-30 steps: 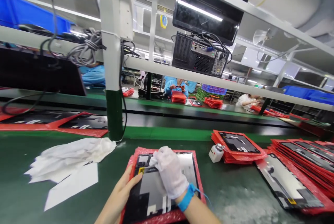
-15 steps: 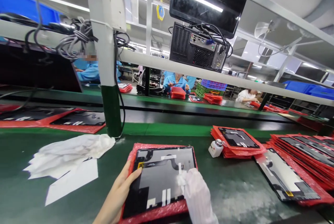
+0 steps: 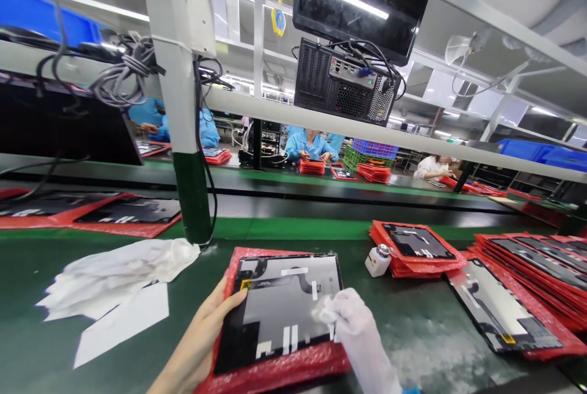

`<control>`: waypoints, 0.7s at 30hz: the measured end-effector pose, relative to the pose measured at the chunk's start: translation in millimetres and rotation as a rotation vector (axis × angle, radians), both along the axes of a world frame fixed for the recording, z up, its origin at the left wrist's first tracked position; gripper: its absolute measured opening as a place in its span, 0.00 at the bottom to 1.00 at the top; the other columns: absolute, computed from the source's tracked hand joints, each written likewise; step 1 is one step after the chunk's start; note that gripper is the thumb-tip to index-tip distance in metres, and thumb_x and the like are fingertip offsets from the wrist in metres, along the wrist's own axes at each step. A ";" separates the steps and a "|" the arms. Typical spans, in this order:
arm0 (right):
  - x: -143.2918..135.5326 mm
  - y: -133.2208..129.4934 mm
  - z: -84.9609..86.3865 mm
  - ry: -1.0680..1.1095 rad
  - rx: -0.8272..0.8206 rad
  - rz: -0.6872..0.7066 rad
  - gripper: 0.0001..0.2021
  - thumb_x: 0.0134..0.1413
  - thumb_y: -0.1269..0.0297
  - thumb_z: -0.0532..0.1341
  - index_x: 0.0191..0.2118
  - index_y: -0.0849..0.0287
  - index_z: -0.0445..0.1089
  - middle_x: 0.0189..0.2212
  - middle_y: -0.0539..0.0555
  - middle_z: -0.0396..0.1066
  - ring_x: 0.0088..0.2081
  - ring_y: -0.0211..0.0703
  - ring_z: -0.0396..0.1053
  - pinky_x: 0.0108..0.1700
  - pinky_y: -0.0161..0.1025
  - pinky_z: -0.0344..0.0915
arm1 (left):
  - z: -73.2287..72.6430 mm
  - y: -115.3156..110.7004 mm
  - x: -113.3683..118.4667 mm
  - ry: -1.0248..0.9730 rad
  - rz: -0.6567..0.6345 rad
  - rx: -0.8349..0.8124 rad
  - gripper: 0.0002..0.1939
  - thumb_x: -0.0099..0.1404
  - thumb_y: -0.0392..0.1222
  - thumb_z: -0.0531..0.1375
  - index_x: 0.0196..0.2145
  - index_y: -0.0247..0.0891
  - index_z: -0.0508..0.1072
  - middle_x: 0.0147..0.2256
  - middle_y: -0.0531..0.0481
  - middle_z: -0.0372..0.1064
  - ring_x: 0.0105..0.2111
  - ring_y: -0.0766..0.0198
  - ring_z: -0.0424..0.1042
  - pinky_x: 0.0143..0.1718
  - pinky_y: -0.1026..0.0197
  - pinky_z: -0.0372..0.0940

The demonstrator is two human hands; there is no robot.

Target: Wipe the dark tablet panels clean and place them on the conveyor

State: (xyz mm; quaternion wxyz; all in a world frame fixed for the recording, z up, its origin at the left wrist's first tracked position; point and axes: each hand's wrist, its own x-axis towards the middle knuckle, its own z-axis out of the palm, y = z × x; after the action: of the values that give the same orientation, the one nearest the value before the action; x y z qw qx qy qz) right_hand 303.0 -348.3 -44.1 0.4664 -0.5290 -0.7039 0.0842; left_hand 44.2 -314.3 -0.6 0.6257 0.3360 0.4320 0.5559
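Head view: on the green bench [image 3: 426, 339], my bare left hand [image 3: 206, 323] clamps a display panel [image 3: 275, 308] and red bubble wrap [image 3: 293, 372]; my gloved right hand [image 3: 360, 330] pinches what seems a wipe [image 3: 325, 312]. I'd press lightly.

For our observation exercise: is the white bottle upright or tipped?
Upright: the white bottle stands on the green tabletop, silver cap uppermost.
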 end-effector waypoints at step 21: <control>-9.3 29.4 15.1 -0.015 -0.046 -0.103 0.18 0.63 0.70 0.51 0.21 0.54 0.65 0.27 0.51 0.69 0.22 0.36 0.67 0.21 0.32 0.64 | 43.7 253.6 -25.8 0.553 0.238 0.113 0.17 0.66 0.45 0.60 0.51 0.37 0.70 0.50 0.44 0.70 0.44 0.58 0.73 0.44 0.49 0.70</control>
State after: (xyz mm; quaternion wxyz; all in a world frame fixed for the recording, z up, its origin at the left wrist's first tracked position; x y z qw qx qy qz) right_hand 293.7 -318.9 -29.1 0.4525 -0.5757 -0.6772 0.0726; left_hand 18.4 -60.7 43.1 0.3950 0.4558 0.5907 0.5360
